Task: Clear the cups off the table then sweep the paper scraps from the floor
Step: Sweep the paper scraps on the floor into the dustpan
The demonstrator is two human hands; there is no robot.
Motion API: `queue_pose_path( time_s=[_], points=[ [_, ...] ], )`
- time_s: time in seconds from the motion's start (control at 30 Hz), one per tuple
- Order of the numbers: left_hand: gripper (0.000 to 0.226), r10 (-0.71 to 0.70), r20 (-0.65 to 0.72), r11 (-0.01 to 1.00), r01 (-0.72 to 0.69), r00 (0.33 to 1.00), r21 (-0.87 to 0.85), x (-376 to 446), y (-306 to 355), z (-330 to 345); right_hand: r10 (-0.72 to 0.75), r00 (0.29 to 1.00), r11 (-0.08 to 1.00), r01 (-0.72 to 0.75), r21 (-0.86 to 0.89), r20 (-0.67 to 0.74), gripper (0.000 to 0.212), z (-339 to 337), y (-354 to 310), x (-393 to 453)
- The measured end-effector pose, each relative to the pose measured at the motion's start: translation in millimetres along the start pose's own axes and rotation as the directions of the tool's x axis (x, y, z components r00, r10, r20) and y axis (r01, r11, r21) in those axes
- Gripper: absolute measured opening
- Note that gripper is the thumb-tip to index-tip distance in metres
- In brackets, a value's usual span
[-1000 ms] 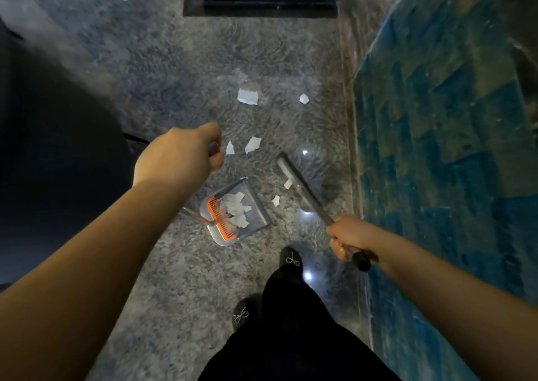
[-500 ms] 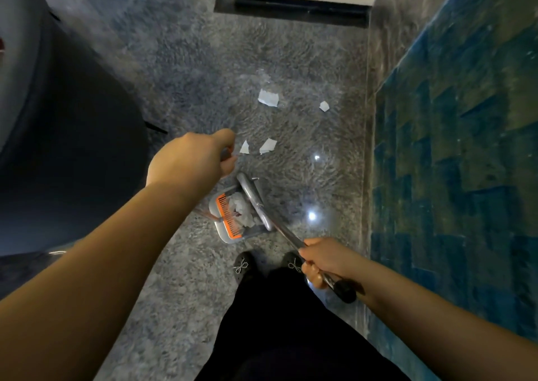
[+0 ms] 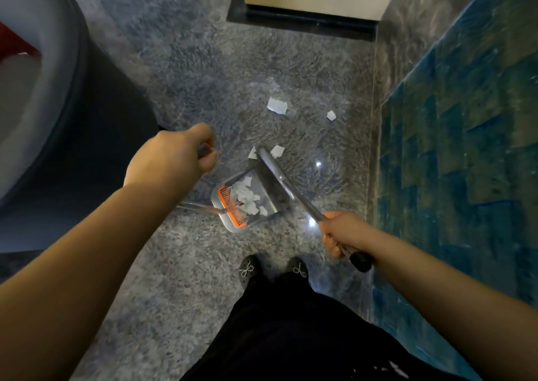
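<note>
Paper scraps [image 3: 246, 198] in dustpan [image 3: 233, 223], broom [image 3: 279, 174] swung outward again

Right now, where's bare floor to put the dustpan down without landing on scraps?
Bare floor lies between the shoes and the dustpan, and left toward the dark chair base. Past the broom head it is crowded: scraps beside it, a larger scrap and a small one beyond.

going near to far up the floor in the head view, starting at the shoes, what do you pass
shoes → dustpan holding swept scraps → two paper scraps by the broom head → larger scrap → dark plinth of the cream unit
</note>
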State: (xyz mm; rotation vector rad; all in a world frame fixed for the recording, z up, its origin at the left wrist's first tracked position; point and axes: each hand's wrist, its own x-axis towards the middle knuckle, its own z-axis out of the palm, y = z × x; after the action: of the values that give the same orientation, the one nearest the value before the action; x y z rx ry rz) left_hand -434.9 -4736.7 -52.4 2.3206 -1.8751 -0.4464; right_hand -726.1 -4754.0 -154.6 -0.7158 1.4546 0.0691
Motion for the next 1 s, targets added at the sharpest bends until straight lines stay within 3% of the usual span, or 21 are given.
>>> queue_pose_path(
  time_s=[0.37,0.63,0.83,1.0],
  points=[
    [0.017,-0.042,-0.009,0.998,0.042,0.999,0.044,16,-48,2,0.019,0.997,0.999,-0.016,0.043,-0.077,0.016,-2,-43,48],
    [0.016,-0.153,-0.014,0.987,0.154,0.988,0.041,32,-75,15,0.036,0.995,0.992,-0.047,-0.115,-0.098,0.013,11,-53,79],
    [0.017,-0.171,-0.013,0.983,0.171,0.985,0.068,40,-87,17,0.155,0.988,0.963,-0.155,-0.220,-0.017,0.014,38,-60,88],
    [0.017,-0.167,-0.035,0.984,0.169,0.985,0.055,39,-101,16,0.176,0.983,0.939,-0.151,-0.310,0.053,0.023,65,-53,73]
  ],
)
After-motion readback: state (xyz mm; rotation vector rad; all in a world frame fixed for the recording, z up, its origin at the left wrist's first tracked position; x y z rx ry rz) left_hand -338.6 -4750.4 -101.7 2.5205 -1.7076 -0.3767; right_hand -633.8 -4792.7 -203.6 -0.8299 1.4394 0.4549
